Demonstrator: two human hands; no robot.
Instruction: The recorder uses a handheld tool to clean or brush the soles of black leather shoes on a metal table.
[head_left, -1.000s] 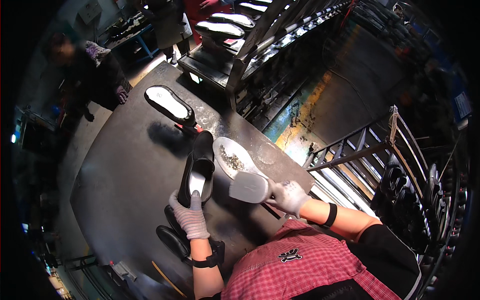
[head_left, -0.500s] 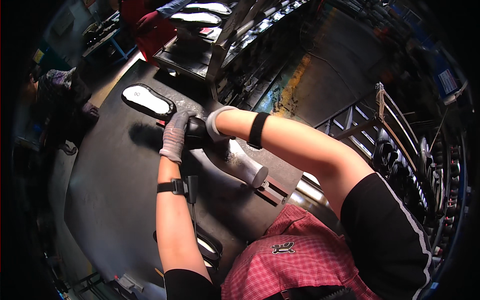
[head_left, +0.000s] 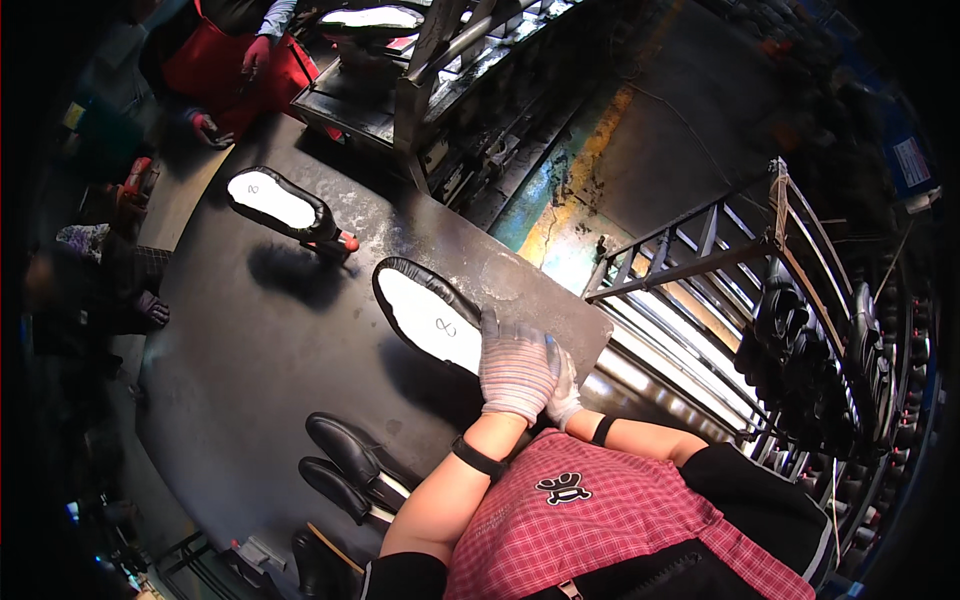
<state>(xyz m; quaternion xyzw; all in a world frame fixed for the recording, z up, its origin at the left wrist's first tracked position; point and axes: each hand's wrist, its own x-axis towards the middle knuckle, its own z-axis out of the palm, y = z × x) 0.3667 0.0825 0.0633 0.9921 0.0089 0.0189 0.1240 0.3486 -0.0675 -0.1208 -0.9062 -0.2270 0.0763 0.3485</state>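
Observation:
A black shoe (head_left: 428, 318) lies upside down, its pale sole facing up with a handwritten mark on it. My left hand (head_left: 516, 372), in a striped pale glove, is closed around the heel end of this shoe. Pressed up behind it is my gloved right hand (head_left: 565, 388), at the same end; the left hand hides its fingers. Farther off to the left, a second black shoe (head_left: 275, 203) rests sole up on a stand with a red end (head_left: 348, 242), apart from both hands.
Dark shoes (head_left: 345, 448) lie on the near left of the dark table (head_left: 250, 370). A metal rack (head_left: 690, 250) with black shoes hanging on it stands at the right. A co-worker in a red apron (head_left: 205, 75) is at the far left; a conveyor frame (head_left: 410, 110) runs behind the table.
Both hands have moved from beside the far shoe toward my body, at the right. A sole-up shoe now shows at my hands, where the bare metal form stood. The far shoe remains.

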